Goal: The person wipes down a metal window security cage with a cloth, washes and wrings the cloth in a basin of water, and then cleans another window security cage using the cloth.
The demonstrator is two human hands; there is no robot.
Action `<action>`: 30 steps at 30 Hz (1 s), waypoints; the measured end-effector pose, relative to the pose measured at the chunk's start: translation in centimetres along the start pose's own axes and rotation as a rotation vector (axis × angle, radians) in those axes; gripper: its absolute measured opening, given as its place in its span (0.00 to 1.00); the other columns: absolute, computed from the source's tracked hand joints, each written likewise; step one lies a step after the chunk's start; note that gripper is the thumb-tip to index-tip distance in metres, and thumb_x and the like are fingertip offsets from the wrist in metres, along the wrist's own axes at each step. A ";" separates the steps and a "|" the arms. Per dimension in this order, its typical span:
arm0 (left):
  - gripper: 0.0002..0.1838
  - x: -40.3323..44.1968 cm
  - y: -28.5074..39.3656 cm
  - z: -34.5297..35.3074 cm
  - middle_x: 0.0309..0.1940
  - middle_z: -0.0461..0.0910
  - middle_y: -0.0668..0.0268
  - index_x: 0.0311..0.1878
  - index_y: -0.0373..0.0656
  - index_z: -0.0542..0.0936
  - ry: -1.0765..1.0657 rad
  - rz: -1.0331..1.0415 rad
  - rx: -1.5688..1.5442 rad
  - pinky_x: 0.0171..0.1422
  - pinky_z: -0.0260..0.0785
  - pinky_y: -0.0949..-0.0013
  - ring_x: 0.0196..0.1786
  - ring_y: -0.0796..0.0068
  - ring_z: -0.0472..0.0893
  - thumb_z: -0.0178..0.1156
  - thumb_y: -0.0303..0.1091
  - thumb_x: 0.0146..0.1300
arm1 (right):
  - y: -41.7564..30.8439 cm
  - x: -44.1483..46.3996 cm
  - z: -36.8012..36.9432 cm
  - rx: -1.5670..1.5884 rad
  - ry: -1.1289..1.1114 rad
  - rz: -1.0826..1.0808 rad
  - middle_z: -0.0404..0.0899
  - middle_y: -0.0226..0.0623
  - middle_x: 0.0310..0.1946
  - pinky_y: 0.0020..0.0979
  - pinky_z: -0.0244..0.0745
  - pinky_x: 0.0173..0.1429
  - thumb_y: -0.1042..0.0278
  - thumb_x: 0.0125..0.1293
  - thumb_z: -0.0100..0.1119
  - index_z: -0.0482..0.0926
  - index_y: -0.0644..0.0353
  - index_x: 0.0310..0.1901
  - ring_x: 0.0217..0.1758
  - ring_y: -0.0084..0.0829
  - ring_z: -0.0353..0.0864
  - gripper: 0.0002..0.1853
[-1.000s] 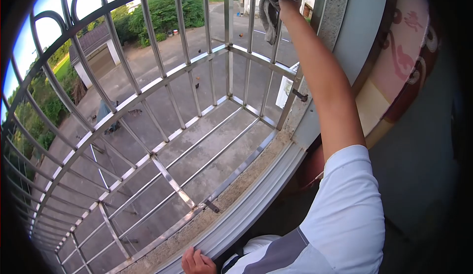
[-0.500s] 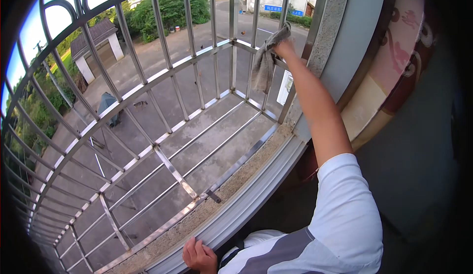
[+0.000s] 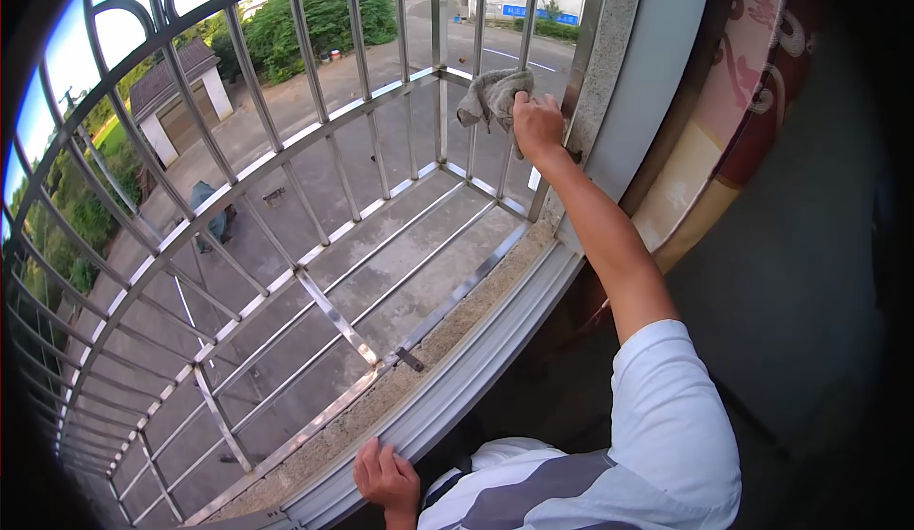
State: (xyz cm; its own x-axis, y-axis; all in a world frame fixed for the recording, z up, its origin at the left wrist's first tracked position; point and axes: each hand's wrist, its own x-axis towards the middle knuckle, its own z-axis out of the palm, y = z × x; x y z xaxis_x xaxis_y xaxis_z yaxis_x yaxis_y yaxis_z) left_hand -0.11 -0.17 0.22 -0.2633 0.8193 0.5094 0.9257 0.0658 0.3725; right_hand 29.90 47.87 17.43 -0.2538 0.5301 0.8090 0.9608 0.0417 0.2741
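My right hand is closed on a grey cloth, at the far right corner of a metal window cage. The bunched cloth lies over the cage's side rail, and part of it hangs below my fingers. Lower down, my left hand rests at the inner edge of the white window frame, its fingers curled onto it. My palm hides how firmly they grip.
A rough stone sill runs between frame and cage. A small metal bracket juts from it. Right of my arm hangs a patterned curtain. Through the bars, far below, are paved ground and a small shed.
My right hand has moved down and slightly left, and the cloth has gone from hanging long to bunched over the rail. The view has shifted slightly. My left hand stays on the frame.
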 end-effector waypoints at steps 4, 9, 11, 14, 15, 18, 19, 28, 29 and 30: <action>0.08 -0.1 -0.2 0.1 0.46 0.78 0.57 0.34 0.41 0.79 0.010 0.015 0.007 0.57 0.65 0.53 0.52 0.52 0.76 0.56 0.29 0.50 | -0.6 -0.7 -1.7 0.131 -0.015 -0.008 0.81 0.41 0.23 0.38 0.69 0.48 0.73 0.57 0.49 0.71 0.59 0.35 0.31 0.39 0.81 0.04; 0.08 -0.1 0.0 0.2 0.45 0.78 0.57 0.33 0.41 0.80 0.008 -0.010 0.007 0.57 0.65 0.54 0.52 0.52 0.76 0.56 0.28 0.48 | -1.5 -1.0 -3.4 0.385 -0.058 0.035 0.80 0.47 0.25 0.42 0.70 0.52 0.72 0.54 0.53 0.72 0.59 0.38 0.39 0.46 0.80 0.09; 0.08 -0.1 -0.1 0.3 0.45 0.78 0.57 0.33 0.41 0.80 0.002 -0.005 -0.006 0.57 0.65 0.54 0.51 0.52 0.76 0.56 0.28 0.48 | -2.8 -1.5 -5.6 0.700 -0.176 0.130 0.79 0.52 0.33 0.46 0.71 0.53 0.75 0.52 0.54 0.73 0.56 0.45 0.47 0.50 0.77 0.16; 0.08 -0.1 0.0 0.2 0.45 0.78 0.57 0.33 0.41 0.80 0.010 0.001 0.004 0.57 0.65 0.54 0.51 0.52 0.76 0.56 0.28 0.47 | -5.8 -2.7 -6.0 1.058 -0.249 0.142 0.77 0.54 0.43 0.46 0.71 0.53 0.77 0.53 0.50 0.71 0.58 0.48 0.49 0.56 0.74 0.18; 0.08 0.0 0.1 0.2 0.45 0.78 0.57 0.32 0.41 0.80 0.015 0.006 0.011 0.56 0.65 0.54 0.51 0.52 0.76 0.56 0.28 0.47 | -6.8 -2.9 -5.8 1.061 -0.248 0.143 0.77 0.54 0.43 0.46 0.71 0.53 0.77 0.53 0.50 0.71 0.58 0.48 0.49 0.56 0.74 0.18; 0.08 -0.1 -0.1 0.5 0.44 0.79 0.57 0.32 0.41 0.80 0.031 0.000 0.021 0.56 0.66 0.54 0.50 0.52 0.76 0.55 0.28 0.47 | -8.7 -2.3 -4.7 1.255 -0.099 0.106 0.76 0.56 0.45 0.46 0.70 0.53 0.81 0.52 0.48 0.68 0.57 0.54 0.52 0.57 0.74 0.24; 0.08 -0.2 -0.2 0.6 0.43 0.79 0.57 0.31 0.40 0.80 0.033 -0.011 0.020 0.55 0.66 0.54 0.49 0.52 0.77 0.55 0.27 0.46 | -9.0 -1.6 -4.3 1.214 -0.053 0.183 0.75 0.56 0.47 0.47 0.69 0.54 0.81 0.52 0.47 0.66 0.57 0.55 0.52 0.58 0.73 0.25; 0.07 0.1 0.3 0.6 0.41 0.80 0.59 0.30 0.41 0.80 0.070 -0.058 0.064 0.53 0.67 0.55 0.48 0.56 0.78 0.55 0.28 0.48 | -4.9 9.4 4.3 0.422 -0.270 0.465 0.76 0.60 0.46 0.49 0.68 0.60 0.66 0.58 0.51 0.65 0.71 0.47 0.52 0.59 0.75 0.19; 0.07 0.2 0.4 0.6 0.41 0.80 0.59 0.30 0.41 0.80 0.073 -0.067 0.074 0.53 0.67 0.55 0.48 0.56 0.78 0.55 0.28 0.48 | -4.1 9.5 5.9 0.499 -0.366 0.522 0.79 0.58 0.42 0.50 0.72 0.54 0.65 0.59 0.50 0.65 0.70 0.47 0.48 0.56 0.79 0.19; 0.07 0.2 0.4 0.6 0.41 0.80 0.60 0.30 0.41 0.80 0.075 -0.068 0.077 0.53 0.67 0.56 0.48 0.56 0.78 0.55 0.28 0.48 | -3.9 9.5 5.9 0.508 -0.370 0.517 0.79 0.58 0.42 0.50 0.72 0.54 0.65 0.59 0.50 0.65 0.70 0.47 0.48 0.56 0.79 0.19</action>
State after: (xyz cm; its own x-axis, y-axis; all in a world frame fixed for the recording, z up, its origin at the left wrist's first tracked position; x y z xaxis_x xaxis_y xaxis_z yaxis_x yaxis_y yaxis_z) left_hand 0.40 0.37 0.01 -0.3426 0.7668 0.5428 0.9226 0.1656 0.3484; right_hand 24.36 57.76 20.99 0.2038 0.8294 0.5202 0.9023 0.0470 -0.4284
